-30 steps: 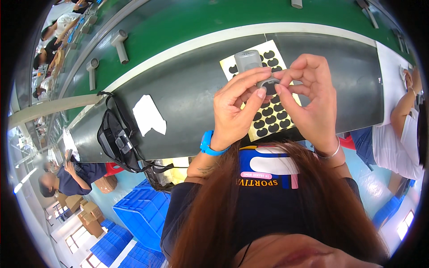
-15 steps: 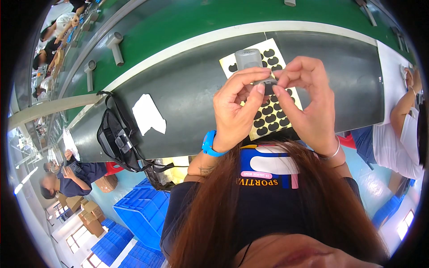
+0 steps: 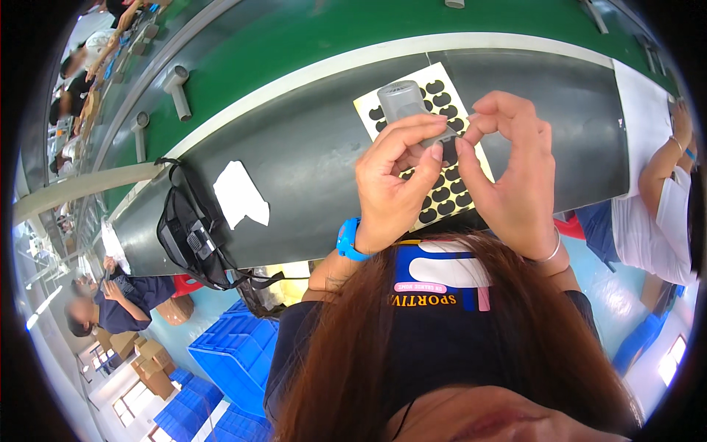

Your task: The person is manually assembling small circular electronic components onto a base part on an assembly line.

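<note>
My left hand (image 3: 398, 173) is closed round a grey hair dryer (image 3: 401, 99), held above the dark table. The dryer's round vented end points away from me, and its other end, with a dark face, is turned towards my right hand. The thumb and forefinger of my right hand (image 3: 512, 162) pinch together at the edge of that dark end. Whatever lies between those fingertips is too small to make out. Beneath both hands lies a pale yellow sheet (image 3: 366, 105) carrying rows of black notched stickers (image 3: 441, 194), partly covered by my hands and the dryer.
A white paper piece (image 3: 241, 195) and a black bag (image 3: 175, 236) lie to the left on the table. Beyond runs a green conveyor (image 3: 294, 33) carrying more grey dryers (image 3: 177, 92). Blue crates (image 3: 232, 346) stand at lower left. Co-workers sit at both sides.
The dryer has tilted, so its vented end shows more clearly. The right fingertips have shifted slightly along the edge of its near end. The whole view has moved a little.
</note>
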The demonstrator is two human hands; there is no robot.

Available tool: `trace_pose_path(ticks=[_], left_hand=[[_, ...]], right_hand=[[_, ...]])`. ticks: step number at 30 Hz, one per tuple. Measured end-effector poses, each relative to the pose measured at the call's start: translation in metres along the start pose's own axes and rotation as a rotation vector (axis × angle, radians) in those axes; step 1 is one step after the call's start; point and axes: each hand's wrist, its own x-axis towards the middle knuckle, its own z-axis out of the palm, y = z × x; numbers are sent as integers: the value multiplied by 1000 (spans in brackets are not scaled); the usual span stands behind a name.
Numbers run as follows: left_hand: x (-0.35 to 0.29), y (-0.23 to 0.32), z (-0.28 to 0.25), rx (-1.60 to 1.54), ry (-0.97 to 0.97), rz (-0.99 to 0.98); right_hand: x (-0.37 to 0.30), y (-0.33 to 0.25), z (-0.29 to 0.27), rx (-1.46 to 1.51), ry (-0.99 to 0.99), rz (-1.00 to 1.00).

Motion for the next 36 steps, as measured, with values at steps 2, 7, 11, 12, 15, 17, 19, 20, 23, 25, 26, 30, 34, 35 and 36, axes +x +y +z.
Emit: trace_pose_path(ticks=[2, 7, 11, 12, 15, 17, 19, 20, 23, 25, 26, 30, 34, 35, 36], left_hand=[[-1, -2, 1, -3, -5, 6], [0, -4, -8, 42, 7, 41], [2, 6, -17, -36, 48, -24], [2, 8, -19, -38, 66, -34], [4, 9, -23, -56, 131, -49], [5, 8, -28, 3, 74, -44], [7, 3, -29, 5, 36, -30], [10, 2, -25, -2, -21, -23], [13, 9, -29, 84, -204, -74], [14, 13, -32, 38, -264, -45], [17, 21, -34, 96, -298, 5], [27, 76, -58, 633, -45, 641], [-16, 183, -56, 91, 417, 1878], [-56, 202, -73, 699, 1, 1687], [-58, 220, -69, 1042, 138, 1877]], right_hand=[[0, -2, -4, -43, -27, 8], [4, -8, -9, -130, -52, -105], [2, 12, -4, 55, -144, 23], [1, 14, -2, 48, -187, 24], [1, 24, 18, 37, -265, -50], [3, 28, 36, 287, -346, -35], [10, 27, 49, 408, -349, -13], [12, 32, 52, 397, -305, -53], [16, 40, 63, 391, -186, -116], [19, 43, 61, 449, -217, -143], [19, 49, 63, 486, -233, -173], [42, 73, 38, 157, -254, -272], [106, 142, 31, -172, -81, -304], [126, 178, 34, -258, -42, -320], [146, 207, 31, -364, -88, -294]])
